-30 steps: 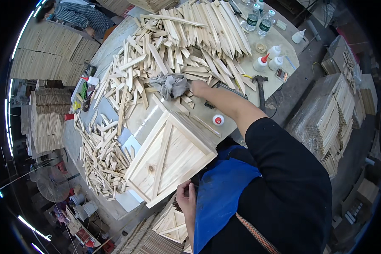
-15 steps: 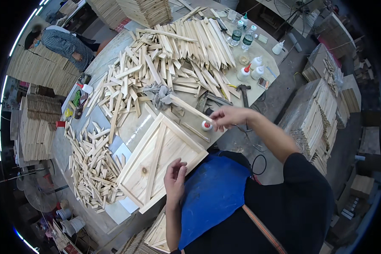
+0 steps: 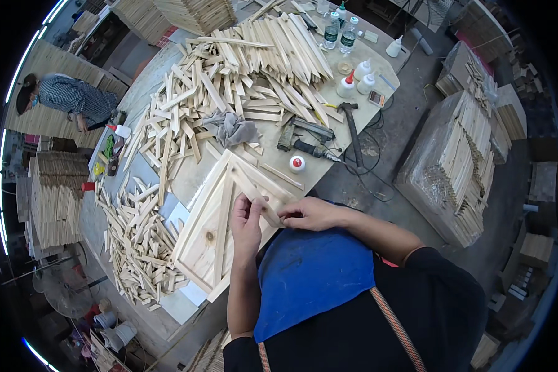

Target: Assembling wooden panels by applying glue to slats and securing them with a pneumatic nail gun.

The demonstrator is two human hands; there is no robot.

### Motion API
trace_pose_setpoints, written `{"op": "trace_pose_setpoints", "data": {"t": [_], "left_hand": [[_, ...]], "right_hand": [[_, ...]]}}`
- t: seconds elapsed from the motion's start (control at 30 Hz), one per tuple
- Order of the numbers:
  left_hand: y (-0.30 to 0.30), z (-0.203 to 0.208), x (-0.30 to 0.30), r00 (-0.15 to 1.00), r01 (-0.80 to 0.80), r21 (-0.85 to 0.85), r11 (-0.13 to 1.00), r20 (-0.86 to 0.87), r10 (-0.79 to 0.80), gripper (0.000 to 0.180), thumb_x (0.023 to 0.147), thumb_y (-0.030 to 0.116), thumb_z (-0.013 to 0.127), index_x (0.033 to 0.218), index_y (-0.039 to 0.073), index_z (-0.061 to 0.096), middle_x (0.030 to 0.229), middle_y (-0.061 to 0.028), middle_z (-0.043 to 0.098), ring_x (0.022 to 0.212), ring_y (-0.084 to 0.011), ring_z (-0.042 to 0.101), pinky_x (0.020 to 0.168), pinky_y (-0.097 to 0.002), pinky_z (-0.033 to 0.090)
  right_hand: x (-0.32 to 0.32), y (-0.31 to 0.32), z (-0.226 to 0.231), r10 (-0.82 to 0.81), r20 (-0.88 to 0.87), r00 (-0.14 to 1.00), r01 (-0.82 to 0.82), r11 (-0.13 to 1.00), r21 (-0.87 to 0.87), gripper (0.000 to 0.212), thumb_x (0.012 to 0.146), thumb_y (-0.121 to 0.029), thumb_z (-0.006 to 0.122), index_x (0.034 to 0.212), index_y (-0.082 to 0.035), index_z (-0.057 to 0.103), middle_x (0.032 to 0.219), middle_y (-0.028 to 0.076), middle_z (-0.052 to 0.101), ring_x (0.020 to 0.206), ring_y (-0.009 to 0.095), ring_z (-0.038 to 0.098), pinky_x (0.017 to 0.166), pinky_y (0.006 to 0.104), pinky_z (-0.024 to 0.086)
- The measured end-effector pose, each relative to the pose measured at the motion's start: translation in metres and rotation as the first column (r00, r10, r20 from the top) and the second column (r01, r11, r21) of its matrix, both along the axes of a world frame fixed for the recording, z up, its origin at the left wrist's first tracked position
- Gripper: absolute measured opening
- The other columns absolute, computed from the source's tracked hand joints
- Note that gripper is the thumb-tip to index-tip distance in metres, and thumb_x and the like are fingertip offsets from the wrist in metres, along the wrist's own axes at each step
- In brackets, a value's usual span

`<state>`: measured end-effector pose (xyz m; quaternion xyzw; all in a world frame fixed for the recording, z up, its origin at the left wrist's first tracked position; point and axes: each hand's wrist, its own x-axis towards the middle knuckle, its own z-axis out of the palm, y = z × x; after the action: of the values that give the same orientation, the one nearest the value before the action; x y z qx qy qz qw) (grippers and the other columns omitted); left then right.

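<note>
My right hand [image 3: 304, 214] pinches the near end of a pale wooden strip [image 3: 248, 183]. My left hand [image 3: 248, 218] has its thumb and fingers at the same strip, closed around its near half. The strip is above a framed wooden panel [image 3: 195, 253] at the table's near edge. This panel has raised edge pieces, a dark knot and one slanting brace [image 3: 224, 239]. Just beyond the panel stands a white glue bottle [image 3: 297, 164] with a red tip, beside a nail gun [image 3: 307, 131] and a hammer [image 3: 349, 127].
Two heaps of cut wooden strips [image 3: 186, 105] [image 3: 133, 248] cover the table's far and left parts. A grey rag [image 3: 229, 127] lies beyond the panel. Bottles [image 3: 348, 37] stand far right. Wrapped wood stacks [image 3: 446, 167] are right of the table; a person [image 3: 74, 99] works far left.
My right hand has brought the strip left and nearer, over the panel. My left hand has risen to it and closed on it. The view has shifted a little.
</note>
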<state>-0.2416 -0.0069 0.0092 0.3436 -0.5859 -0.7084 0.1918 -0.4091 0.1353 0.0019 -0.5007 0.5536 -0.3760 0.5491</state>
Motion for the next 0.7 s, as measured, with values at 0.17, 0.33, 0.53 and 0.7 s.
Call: {"op": "trace_pose_setpoints", "data": {"t": [0.17,0.33,0.53,0.7], "left_hand": [[-0.013,-0.007,0.033,0.964,0.028,-0.285,0.958,0.261,0.049,0.032,0.103,0.017,0.061,0.131,0.001,0.060,0.111,-0.0110,0.070,0.098,-0.0191,0.067,0.088,-0.0343,0.051],[-0.011,0.017,0.042,0.818,0.355,-0.696,0.623,0.555,0.153,0.037,0.099,0.015,0.063,0.133,0.003,0.059,0.110,-0.0172,0.068,0.100,-0.0303,0.067,0.088,-0.0406,0.051],[-0.003,0.026,0.043,0.740,0.514,-0.659,0.549,0.665,0.106,0.041,0.093,0.015,0.069,0.132,0.007,0.061,0.112,-0.0176,0.065,0.105,-0.0370,0.063,0.089,-0.0467,0.050],[-0.002,0.027,0.041,0.701,0.622,-0.700,0.351,0.698,0.147,0.040,0.092,0.010,0.067,0.131,0.011,0.064,0.118,-0.0118,0.065,0.116,-0.0322,0.060,0.103,-0.0521,0.045]], "right_hand": [[-0.043,0.038,-0.051,-0.339,-0.176,0.924,0.362,0.924,0.120,0.034,0.097,-0.025,0.065,0.123,-0.003,0.070,0.099,0.012,0.077,0.091,0.021,0.073,0.085,0.0333,0.056],[-0.097,0.063,-0.079,-0.580,-0.105,0.808,0.587,0.776,0.230,0.028,0.099,-0.020,0.065,0.115,0.002,0.070,0.094,0.005,0.073,0.082,0.011,0.068,0.076,0.0267,0.055],[-0.142,0.063,-0.161,-0.655,-0.469,0.592,0.778,0.616,0.123,0.028,0.094,-0.021,0.068,0.113,-0.001,0.071,0.094,0.011,0.076,0.084,0.023,0.073,0.080,0.0361,0.057],[-0.145,0.038,-0.197,-0.594,-0.589,0.548,0.687,0.721,-0.088,0.028,0.094,-0.020,0.067,0.114,-0.001,0.071,0.098,0.010,0.074,0.083,0.020,0.070,0.079,0.0337,0.057]]}}
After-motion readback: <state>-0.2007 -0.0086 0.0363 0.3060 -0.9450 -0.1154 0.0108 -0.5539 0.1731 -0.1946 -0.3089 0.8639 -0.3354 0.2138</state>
